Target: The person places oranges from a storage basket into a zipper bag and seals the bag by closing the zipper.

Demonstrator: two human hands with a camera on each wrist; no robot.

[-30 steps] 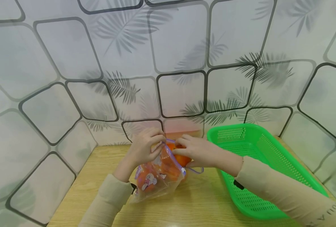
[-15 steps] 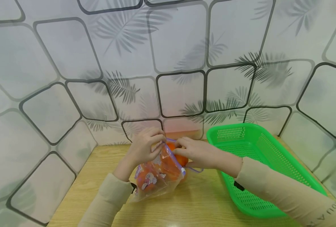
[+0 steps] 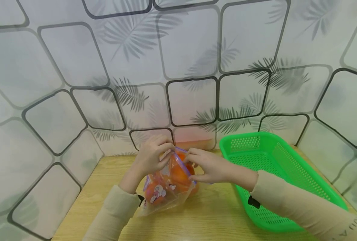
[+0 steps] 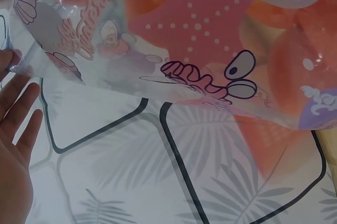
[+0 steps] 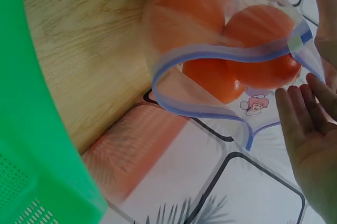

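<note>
A clear zip bag (image 3: 166, 197) with a purple-blue zip edge and cartoon prints stands on the table, its mouth turned toward the right. Inside are several round orange fruits (image 5: 258, 45), some pressed against the printed film (image 4: 197, 29). The left hand (image 3: 155, 155) pinches the top corner of the bag by its edge. At the mouth is the right hand (image 3: 211, 165), its fingers near the zip edge and holding no fruit. The right wrist view shows this right hand (image 5: 310, 145) with its fingers extended beside the opening (image 5: 210, 53); whether they touch the film I cannot tell.
A green perforated plastic basket (image 3: 283, 221) stands on the wooden table (image 3: 202, 217) to the right of the bag. Behind rises a wall covering (image 3: 193, 100) with rounded squares and leaf prints.
The right hand has let go of an orange fruit at the mouth, and that fruit now sits in the bag. Its fingers have spread. The left hand keeps its pinch.
</note>
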